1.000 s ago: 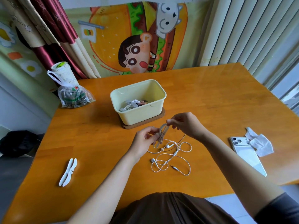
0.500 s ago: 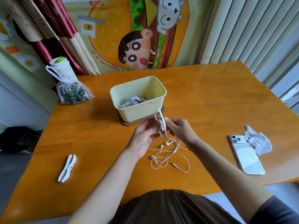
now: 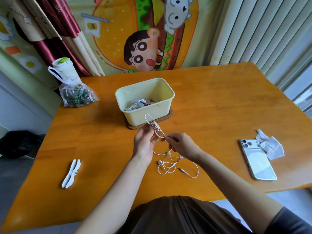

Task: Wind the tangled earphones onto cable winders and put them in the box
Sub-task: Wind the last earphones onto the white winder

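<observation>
My left hand (image 3: 143,142) holds a white cable winder (image 3: 154,126) upright just in front of the pale yellow box (image 3: 166,108). A few turns of cable sit round its middle. My right hand (image 3: 181,145) pinches the white earphone cable close to the winder's lower end. The rest of the earphones (image 3: 175,164) lies in loose loops on the wooden table (image 3: 219,105) below my hands, with an earbud and the jack plug showing. Inside the box lie other wound earphones (image 3: 138,104). A second white winder (image 3: 71,173) lies at the near left.
A white phone (image 3: 257,159) lies face down at the right with a crumpled tissue (image 3: 270,146) beside it. A tied plastic bag with a cup (image 3: 72,89) stands at the far left corner. The box sits on a brown base (image 3: 169,115).
The winder has tipped from hanging low between my hands to standing upright before the box. My right hand dropped from above the winder to its lower end, drawing cable round.
</observation>
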The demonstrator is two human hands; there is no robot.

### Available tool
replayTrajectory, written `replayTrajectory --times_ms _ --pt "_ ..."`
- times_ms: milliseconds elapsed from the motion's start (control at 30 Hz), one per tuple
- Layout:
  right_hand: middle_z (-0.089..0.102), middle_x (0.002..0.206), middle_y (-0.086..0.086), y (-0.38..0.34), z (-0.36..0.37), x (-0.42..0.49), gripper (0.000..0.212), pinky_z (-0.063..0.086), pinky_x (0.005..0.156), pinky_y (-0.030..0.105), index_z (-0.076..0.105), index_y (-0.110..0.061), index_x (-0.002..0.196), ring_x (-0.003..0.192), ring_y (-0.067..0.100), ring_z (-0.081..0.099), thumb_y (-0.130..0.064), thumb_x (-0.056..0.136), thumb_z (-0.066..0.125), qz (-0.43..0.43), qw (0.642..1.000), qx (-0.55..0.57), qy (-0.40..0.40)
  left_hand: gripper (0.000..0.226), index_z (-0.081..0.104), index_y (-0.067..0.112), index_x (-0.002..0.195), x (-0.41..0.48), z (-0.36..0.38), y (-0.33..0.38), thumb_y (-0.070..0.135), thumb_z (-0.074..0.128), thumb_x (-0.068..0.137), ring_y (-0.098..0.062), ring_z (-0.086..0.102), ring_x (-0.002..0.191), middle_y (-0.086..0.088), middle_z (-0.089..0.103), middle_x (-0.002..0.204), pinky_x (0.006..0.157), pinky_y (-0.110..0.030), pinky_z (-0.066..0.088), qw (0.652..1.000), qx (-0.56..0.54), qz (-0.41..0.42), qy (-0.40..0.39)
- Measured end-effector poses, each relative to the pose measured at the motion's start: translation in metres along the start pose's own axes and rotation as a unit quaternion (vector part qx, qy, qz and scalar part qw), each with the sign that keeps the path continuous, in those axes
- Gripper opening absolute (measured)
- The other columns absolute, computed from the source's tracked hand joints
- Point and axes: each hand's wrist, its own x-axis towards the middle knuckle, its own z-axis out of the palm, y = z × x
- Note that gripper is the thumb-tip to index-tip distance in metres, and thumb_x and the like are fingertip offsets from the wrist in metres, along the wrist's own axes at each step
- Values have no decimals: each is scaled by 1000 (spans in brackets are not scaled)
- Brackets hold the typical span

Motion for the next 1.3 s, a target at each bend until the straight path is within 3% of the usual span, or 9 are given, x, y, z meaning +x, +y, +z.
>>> replayTrajectory --times_ms 100,200,333,467,567,733,867,1000,1300 --pt "53 63 -9 -8 -6 -2 26 37 50 13 69 -15 100 52 5 45 -23 99 44 -21 999 -15 -27 16 61 12 95 1 1 -1 1 51 94 -18 61 81 -6 63 89 74 -30 52 999 23 26 36" --pt "55 63 -10 -17 -10 -3 26 37 51 17 69 -13 101 53 7 47 -24 98 45 -44 997 -46 -43 17 62 18 91 2 -3 -3 3 54 94 -19 63 82 -3 64 88 71 -29 51 985 143 73 67" --pt "57 61 -11 -26 -25 -3 27 38 50 12 71 -8 97 51 4 50 -25 96 50 -64 994 -75 -56 20 63 26 88 3 -6 -3 7 58 92 -18 64 92 1 69 91 79 -29 52 936 314 160 29" --pt "55 57 -12 -36 -42 -2 22 33 44 11 73 -17 93 43 1 46 -24 95 52 -91 991 -91 -43 10 65 16 94 10 -15 -3 8 61 90 -18 64 91 -1 70 92 77 -24 51 907 377 185 17" --pt "54 56 -14 -37 -53 4 23 33 44 14 74 -16 89 44 1 46 -24 95 53 -105 986 -127 -10 5 68 14 92 9 -16 -5 14 63 89 -13 64 84 1 71 85 72 -17 49 882 422 199 -64" --pt "55 58 -16 -28 -66 12 21 35 49 21 74 -17 80 50 7 45 -35 86 64 -92 981 -160 63 16 66 27 89 3 -15 -3 11 64 89 -4 62 82 12 69 84 81 -26 49 888 413 148 -139" --pt "56 64 -13 -20 -66 13 26 47 55 31 72 -14 81 57 9 51 -40 77 71 -69 985 -135 80 14 66 20 94 -1 -17 -3 7 63 89 -2 59 78 8 67 86 76 -19 49 890 400 112 -189" --pt "60 65 -7 -15 -64 14 28 38 50 15 72 -10 78 56 6 51 -39 76 71 -82 987 -109 86 14 67 18 96 -1 -19 -5 7 62 89 -18 61 83 1 68 87 77 -28 51 901 371 88 -208" --pt "57 58 -11 -4 -59 17 23 33 48 13 66 -17 70 50 2 46 -37 81 68 -61 991 -48 108 17 65 16 100 -7 -12 1 7 62 85 -18 63 92 1 70 91 86 -30 53 928 279 49 -242"
